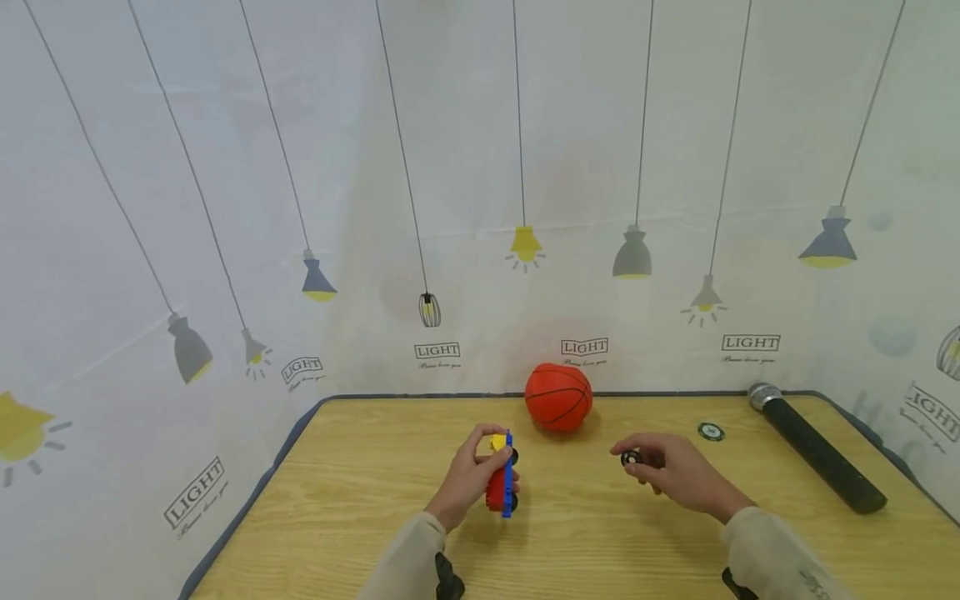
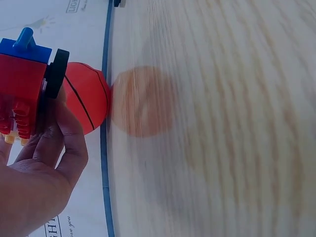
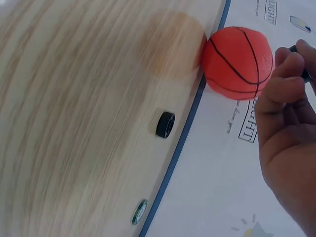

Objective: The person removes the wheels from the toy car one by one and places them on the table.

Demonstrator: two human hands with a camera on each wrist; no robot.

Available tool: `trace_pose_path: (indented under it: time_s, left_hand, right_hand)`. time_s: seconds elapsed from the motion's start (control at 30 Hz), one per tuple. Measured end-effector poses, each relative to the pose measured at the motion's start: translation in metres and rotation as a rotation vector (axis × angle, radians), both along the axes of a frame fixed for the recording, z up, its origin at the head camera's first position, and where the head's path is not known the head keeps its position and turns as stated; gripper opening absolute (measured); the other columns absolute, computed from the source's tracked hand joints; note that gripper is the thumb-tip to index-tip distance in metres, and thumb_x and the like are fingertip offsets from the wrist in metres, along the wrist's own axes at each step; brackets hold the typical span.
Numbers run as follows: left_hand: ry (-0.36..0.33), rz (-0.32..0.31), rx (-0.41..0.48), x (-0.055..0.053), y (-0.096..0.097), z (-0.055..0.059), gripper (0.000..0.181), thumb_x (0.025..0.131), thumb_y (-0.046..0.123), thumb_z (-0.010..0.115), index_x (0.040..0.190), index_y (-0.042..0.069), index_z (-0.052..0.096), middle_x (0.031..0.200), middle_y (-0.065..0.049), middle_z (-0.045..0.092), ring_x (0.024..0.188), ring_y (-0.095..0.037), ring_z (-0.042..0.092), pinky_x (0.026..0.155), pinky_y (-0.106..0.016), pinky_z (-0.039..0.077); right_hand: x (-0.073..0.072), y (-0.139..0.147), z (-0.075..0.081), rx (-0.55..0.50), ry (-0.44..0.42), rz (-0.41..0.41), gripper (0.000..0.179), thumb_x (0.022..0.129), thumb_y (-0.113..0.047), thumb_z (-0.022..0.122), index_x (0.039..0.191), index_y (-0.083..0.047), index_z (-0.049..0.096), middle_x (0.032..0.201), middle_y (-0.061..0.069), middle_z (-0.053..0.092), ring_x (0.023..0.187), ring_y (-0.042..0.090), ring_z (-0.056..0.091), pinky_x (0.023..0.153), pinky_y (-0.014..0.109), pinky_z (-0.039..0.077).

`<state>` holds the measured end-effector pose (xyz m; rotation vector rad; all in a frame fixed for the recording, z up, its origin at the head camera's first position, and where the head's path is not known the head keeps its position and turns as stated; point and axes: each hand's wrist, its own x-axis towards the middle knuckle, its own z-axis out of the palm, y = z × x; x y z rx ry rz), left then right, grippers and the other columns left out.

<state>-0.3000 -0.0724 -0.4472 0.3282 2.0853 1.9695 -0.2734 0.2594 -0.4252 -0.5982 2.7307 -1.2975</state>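
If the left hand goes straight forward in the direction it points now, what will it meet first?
Probably the round red ball with black lines, ahead of the left hand and slightly rightward; the exact depth is unclear.

A screened-in tabletop space, in what kind of building cannot be told; a creased white sheet (image 1: 465,167) printed with grey, blue and yellow hanging lamps (image 1: 632,257) surrounds a pale-brown wood-grain table (image 1: 345,483) on three sides.

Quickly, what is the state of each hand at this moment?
Left hand: closed, holding the toy block vehicle.
Right hand: closed, pinching a small black wheel.
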Motion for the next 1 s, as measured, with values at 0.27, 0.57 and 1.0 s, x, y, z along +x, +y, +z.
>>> trace_pose_path:
  time_s: [0.27, 0.57, 1.0]
  left_hand:
    - [-0.023, -0.018, -0.006, -0.001, -0.004, 0.002, 0.040, 0.103, 0.028, 0.056, 0.139, 0.017, 0.044, 0.114, -0.033, 0.066, 0.081, -0.021, 0.073, 0.081, -0.041, 0.062]
    - [-0.005, 0.022, -0.035, -0.001, -0.012, 0.002, 0.040, 0.104, 0.029, 0.055, 0.140, 0.018, 0.043, 0.117, -0.032, 0.065, 0.080, -0.019, 0.073, 0.082, -0.040, 0.062]
    - [0.000, 0.049, -0.025, -0.003, -0.020, 0.002, 0.042, 0.104, 0.032, 0.055, 0.141, 0.017, 0.042, 0.111, -0.029, 0.068, 0.079, -0.019, 0.073, 0.080, -0.040, 0.062]
  right_hand:
    - [-0.002, 0.024, -0.001, -0.041, -0.071, 0.049, 0.036, 0.104, -0.010, 0.051, 0.139, -0.003, 0.054, 0.088, 0.015, 0.062, 0.055, 0.014, 0.054, 0.046, 0.025, 0.044]
    - [-0.002, 0.036, -0.002, -0.028, -0.110, -0.035, 0.038, 0.105, -0.006, 0.044, 0.142, 0.000, 0.049, 0.091, 0.017, 0.064, 0.056, 0.014, 0.054, 0.045, 0.026, 0.043]
    - [-0.004, 0.047, -0.015, 0.062, -0.078, -0.208, 0.024, 0.100, -0.001, 0.052, 0.124, 0.003, 0.056, 0.083, 0.012, 0.067, 0.060, 0.018, 0.058, 0.049, 0.027, 0.044]
